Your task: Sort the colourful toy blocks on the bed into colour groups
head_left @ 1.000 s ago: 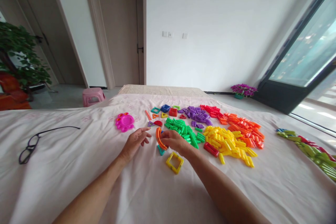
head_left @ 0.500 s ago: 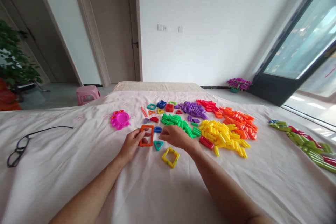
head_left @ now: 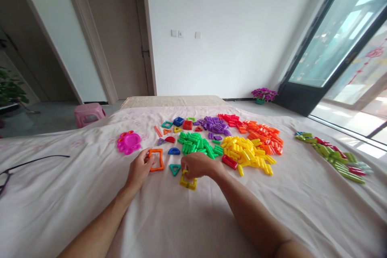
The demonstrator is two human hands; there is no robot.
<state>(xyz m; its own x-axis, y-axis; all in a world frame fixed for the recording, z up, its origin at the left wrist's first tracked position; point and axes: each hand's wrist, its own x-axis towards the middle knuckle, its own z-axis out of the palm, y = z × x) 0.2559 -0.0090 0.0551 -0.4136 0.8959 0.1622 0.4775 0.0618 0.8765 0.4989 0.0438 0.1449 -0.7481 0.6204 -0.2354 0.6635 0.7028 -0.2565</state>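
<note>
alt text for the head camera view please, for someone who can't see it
A person's left hand holds an orange rectangular frame while the right hand grips a yellow square frame over a pale cloth. Between them lies a teal triangle; farther back are a green heap and purple heap of toy pieces.

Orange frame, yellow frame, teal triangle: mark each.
Orange frame (head_left: 161, 159): head view, on its bar at picture right.
Yellow frame (head_left: 188, 186): head view, on its near bar.
Teal triangle (head_left: 175, 165): head view, on its far bar.
</note>
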